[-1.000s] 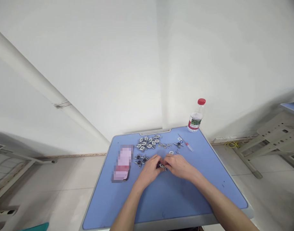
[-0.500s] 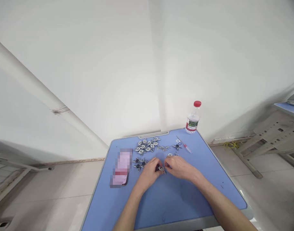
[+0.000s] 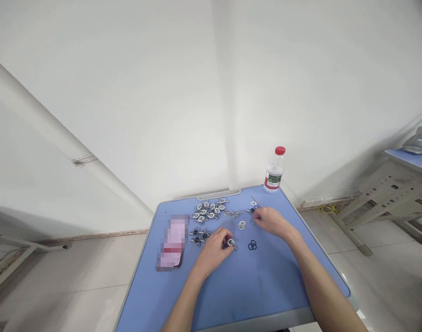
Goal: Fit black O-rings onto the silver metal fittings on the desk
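Note:
My left hand (image 3: 216,246) is closed around a small metal part with an oval flange (image 3: 231,242), which pokes out at the fingertips. My right hand (image 3: 272,221) reaches over the table's right side, its fingers drawn together; what they hold, if anything, I cannot make out. Tiny screws (image 3: 252,223) lie by those fingertips. A thin screwdriver shaft (image 3: 255,200) shows beyond the hand, its handle hidden beneath. Also partly covered is a metal part with a black disc (image 3: 252,210). Between my hands are flat oval plates (image 3: 242,225) and black rubber rings (image 3: 252,245).
A pile of metal flanged parts (image 3: 208,210) sits at the back of the blue table (image 3: 252,290). Several black-disc parts (image 3: 197,239) lie left of my left hand. A phone (image 3: 176,244) is farther left. A red-capped bottle (image 3: 273,173) stands at the back right corner.
My right hand has moved away from my left, to the right and farther back, uncovering the black rings and oval plates. My left hand keeps its hold on the metal part.

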`<state>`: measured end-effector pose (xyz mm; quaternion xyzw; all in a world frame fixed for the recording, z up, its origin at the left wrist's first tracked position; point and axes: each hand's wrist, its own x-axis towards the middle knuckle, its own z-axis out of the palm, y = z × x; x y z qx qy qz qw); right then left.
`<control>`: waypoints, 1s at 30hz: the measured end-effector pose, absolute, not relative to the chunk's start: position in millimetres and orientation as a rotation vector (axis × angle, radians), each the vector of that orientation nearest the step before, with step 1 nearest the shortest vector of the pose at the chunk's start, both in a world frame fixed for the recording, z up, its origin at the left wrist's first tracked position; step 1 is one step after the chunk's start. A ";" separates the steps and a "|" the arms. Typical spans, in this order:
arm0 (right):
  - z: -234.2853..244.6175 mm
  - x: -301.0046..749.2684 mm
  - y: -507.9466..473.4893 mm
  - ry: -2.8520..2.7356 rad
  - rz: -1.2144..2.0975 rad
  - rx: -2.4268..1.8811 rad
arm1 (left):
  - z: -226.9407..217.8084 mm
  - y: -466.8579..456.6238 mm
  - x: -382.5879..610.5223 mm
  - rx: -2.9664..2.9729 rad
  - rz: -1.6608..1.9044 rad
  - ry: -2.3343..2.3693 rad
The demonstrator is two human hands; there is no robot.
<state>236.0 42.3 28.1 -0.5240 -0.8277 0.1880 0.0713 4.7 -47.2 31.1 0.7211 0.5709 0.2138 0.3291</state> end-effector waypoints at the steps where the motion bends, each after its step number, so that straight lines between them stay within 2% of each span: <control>1: 27.5 234.7 42.0 -2.498 0.562 -1.586 | 30.5 -47.1 4.5 1.890 0.561 1.487; 21: 24.8 227.2 40.2 -2.539 0.504 -1.655 | 32.3 -50.6 5.2 1.957 0.622 1.415; 30: 34.1 224.0 31.5 -2.436 0.495 -1.502 | 34.0 -55.3 7.4 2.078 0.569 1.435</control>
